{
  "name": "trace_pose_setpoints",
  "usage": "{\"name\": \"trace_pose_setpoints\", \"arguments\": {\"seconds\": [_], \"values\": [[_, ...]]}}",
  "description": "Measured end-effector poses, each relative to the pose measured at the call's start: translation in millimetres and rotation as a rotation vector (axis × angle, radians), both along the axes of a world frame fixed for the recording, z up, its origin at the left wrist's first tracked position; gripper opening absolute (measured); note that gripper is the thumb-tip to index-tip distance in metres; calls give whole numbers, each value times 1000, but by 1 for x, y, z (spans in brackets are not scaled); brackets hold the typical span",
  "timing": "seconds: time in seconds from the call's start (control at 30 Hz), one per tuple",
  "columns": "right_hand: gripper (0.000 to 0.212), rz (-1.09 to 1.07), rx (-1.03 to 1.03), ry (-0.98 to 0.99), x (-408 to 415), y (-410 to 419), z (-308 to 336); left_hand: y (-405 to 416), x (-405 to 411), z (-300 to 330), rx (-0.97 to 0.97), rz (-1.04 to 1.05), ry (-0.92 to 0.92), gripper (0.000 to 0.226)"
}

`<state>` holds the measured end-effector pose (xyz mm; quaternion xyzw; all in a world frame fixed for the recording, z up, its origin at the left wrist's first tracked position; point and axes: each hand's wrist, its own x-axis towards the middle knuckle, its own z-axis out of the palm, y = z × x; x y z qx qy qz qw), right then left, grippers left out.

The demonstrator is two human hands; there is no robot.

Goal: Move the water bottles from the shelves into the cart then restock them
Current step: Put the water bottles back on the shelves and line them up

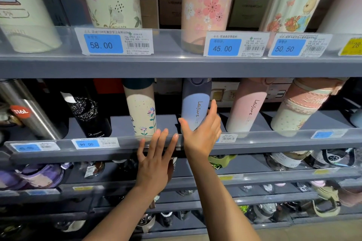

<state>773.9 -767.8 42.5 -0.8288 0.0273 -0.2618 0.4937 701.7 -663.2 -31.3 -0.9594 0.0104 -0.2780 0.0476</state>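
A blue "Leisure" water bottle [194, 107] stands upright on the middle shelf [274, 143]. My right hand [201, 131] reaches over the shelf's clear front rail, thumb and fingers spread around the bottle's lower part, fingertips touching its right side. My left hand [156, 158] hovers flat in front of the shelf edge, fingers apart, holding nothing. A cream flowered bottle [142, 111] stands left of the blue one, a pink "Leisure" bottle [248, 107] to its right.
A black Pepsi bottle [88, 115] and a steel bottle [27, 109] stand further left, a lace-pattern bottle [301, 107] at right. The upper shelf [176, 66] holds several floral bottles and price tags. Lower shelves hold more bottles.
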Motion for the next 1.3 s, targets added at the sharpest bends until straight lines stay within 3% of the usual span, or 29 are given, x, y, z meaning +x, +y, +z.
{"name": "trace_pose_setpoints", "arguments": {"seconds": [0.23,0.4,0.5,0.63,0.83,1.3], "values": [[95,-41,-27,4,1,4,0,-1,-3,4,26,-9,2,83],[100,48,-15,-16,-6,-5,4,-3,-5,7,35,0,-7,86],[88,68,27,-134,-16,-27,3,-4,-5,7,26,-1,-22,91],[75,-62,84,-208,-16,-83,2,-4,-3,3,26,2,-60,84],[91,-18,135,-84,13,-138,15,-14,3,-1,-95,18,-138,63],[105,71,62,70,39,-140,17,-24,5,3,-123,43,-202,60]]}}
